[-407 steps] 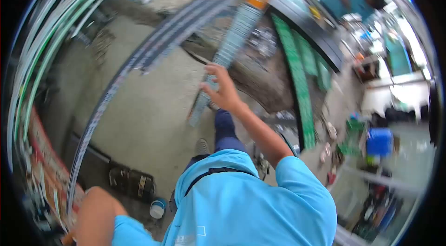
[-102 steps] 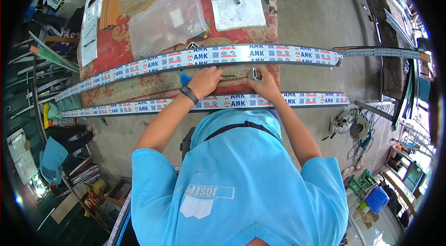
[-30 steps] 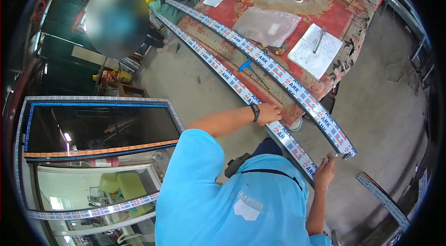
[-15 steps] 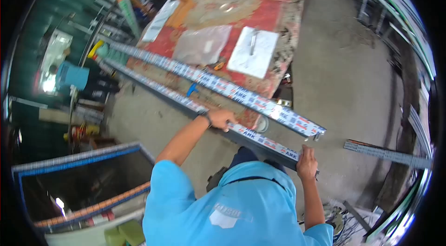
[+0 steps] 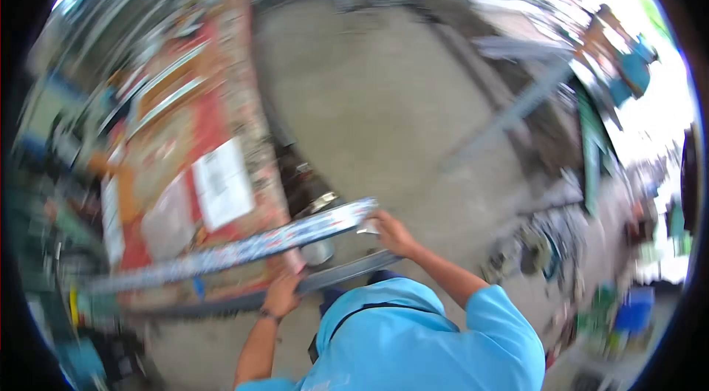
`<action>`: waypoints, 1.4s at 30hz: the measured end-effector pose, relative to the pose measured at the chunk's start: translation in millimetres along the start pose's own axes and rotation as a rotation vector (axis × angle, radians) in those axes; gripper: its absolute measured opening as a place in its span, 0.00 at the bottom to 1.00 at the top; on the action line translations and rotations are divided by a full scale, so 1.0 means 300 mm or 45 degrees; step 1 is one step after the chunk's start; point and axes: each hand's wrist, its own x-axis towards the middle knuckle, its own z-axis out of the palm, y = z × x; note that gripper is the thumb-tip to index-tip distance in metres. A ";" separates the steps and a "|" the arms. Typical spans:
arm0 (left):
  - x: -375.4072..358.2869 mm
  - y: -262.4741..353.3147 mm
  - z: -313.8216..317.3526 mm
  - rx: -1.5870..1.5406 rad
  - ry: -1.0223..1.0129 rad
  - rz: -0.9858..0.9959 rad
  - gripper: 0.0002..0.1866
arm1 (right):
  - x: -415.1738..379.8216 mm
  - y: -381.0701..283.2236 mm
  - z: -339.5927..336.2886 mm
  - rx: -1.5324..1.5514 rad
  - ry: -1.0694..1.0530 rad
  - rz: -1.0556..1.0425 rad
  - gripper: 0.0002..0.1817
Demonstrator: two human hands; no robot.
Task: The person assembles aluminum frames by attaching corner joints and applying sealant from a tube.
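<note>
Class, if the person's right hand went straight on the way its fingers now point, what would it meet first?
Probably the end of the white patterned strip, just beyond the right hand; depth is unclear, and they may already touch.

Readable text: none | profile film (image 5: 295, 235): printed marks, blurred

The person wears a bright light-blue shirt (image 5: 421, 343) with short sleeves; the right sleeve (image 5: 498, 321) is wide and loose, and only a little of the left sleeve (image 5: 264, 385) shows. A thin black strap (image 5: 384, 306) curves across the cloth at the waist, with a small dark item (image 5: 313, 350) at the left side. A pale marking (image 5: 336, 380) on the shirt is too blurred to read. Dark blue legwear (image 5: 332, 296) shows beyond the hem. A dark band (image 5: 269, 315) circles the left wrist. The left hand (image 5: 282, 293) and right hand (image 5: 394, 234) are ungloved.
</note>
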 end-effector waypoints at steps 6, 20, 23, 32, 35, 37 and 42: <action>-0.001 -0.080 0.048 0.161 0.024 -0.127 0.30 | -0.149 -0.025 -0.291 0.263 0.194 0.131 0.30; 0.421 0.315 0.208 -0.082 -0.030 0.264 0.34 | -0.295 0.204 -0.296 0.118 -0.006 0.119 0.30; 0.408 0.305 0.217 -0.124 0.004 0.258 0.32 | -0.265 0.273 -0.285 -0.029 -0.079 0.136 0.30; 0.416 0.347 0.157 -0.187 -0.107 0.137 0.34 | -0.196 0.152 -0.212 0.341 -0.246 0.260 0.28; 0.417 0.351 0.162 -0.193 -0.107 0.124 0.33 | -0.182 0.177 -0.207 0.328 -0.336 0.176 0.29; 0.416 0.349 0.166 -0.201 -0.073 0.132 0.32 | -0.169 0.169 -0.196 0.335 -0.366 0.170 0.28; 0.414 0.356 0.157 -0.209 -0.048 0.144 0.31 | -0.156 0.175 -0.184 0.128 -0.428 0.029 0.27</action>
